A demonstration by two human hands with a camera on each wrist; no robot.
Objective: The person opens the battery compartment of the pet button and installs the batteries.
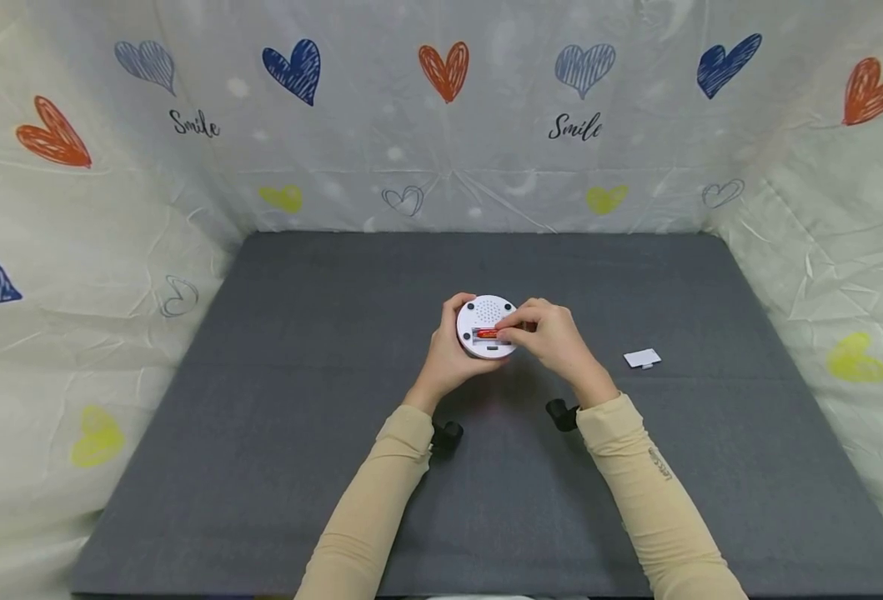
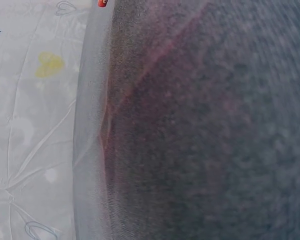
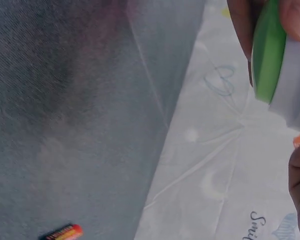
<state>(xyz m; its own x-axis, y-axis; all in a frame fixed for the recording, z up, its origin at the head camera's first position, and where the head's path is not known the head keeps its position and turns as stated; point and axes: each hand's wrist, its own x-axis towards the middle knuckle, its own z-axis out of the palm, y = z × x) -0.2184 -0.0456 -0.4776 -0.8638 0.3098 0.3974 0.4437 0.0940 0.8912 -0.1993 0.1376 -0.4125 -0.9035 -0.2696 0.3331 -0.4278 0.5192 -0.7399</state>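
Observation:
My left hand [image 1: 449, 354] grips a round device by its edge, its white underside [image 1: 489, 311] turned up. Small dark feet, a patch of speaker holes and an uncovered battery compartment show there. In the right wrist view the device's other side is green [image 3: 268, 55]. With thumb and fingers, my right hand [image 1: 549, 333] pinches a red battery [image 1: 487, 333] at the compartment. A white battery cover [image 1: 642, 358] lies on the table right of that hand. Another battery [image 3: 64, 233], black and orange-red, lies on the table in the right wrist view; the head view hides it.
A dark grey table [image 1: 298, 467] spreads under both hands. White sheeting [image 1: 366, 125] printed with hearts and the word Smile hangs at the back and both sides. Black wrist cameras [image 1: 561, 414] sit at the inner sides of the sleeves.

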